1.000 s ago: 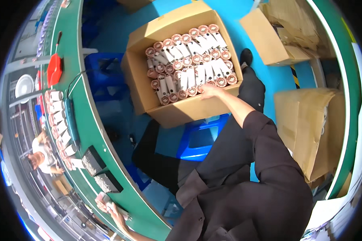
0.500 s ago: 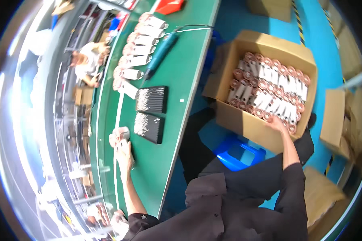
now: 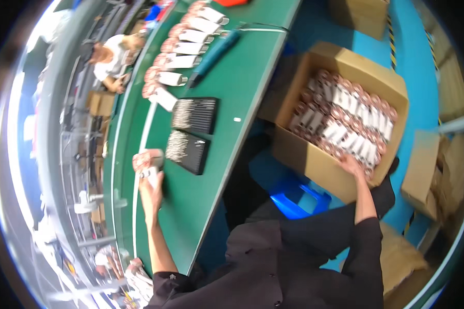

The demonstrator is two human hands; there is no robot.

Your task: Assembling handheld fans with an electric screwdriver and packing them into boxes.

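Note:
On the green table, my left hand (image 3: 152, 191) is closed round the white handle of a device (image 3: 151, 174) with a round pink head. Beside its head lies another pink-headed device (image 3: 155, 154), partly covered. My right hand (image 3: 351, 166) reaches over the near wall of a cardboard box (image 3: 307, 154). Its fingers bend down among the heads of the near row of devices (image 3: 363, 149); the fingertips are hidden, so any grip cannot be made out. Rows of these white-handled devices fill the box.
More such devices (image 3: 188, 48) line the table's far part, beside a teal electric screwdriver (image 3: 214, 57) with a cord. Two black trays (image 3: 198, 116) hold small pale pins. A blue stool (image 3: 301, 198) stands below the box. Across the table sits a person (image 3: 111, 62).
The whole view has shifted slightly, moving table items left and up. My left hand stays by the devices on the table; my right hand remains at the box's near edge, slightly lower.

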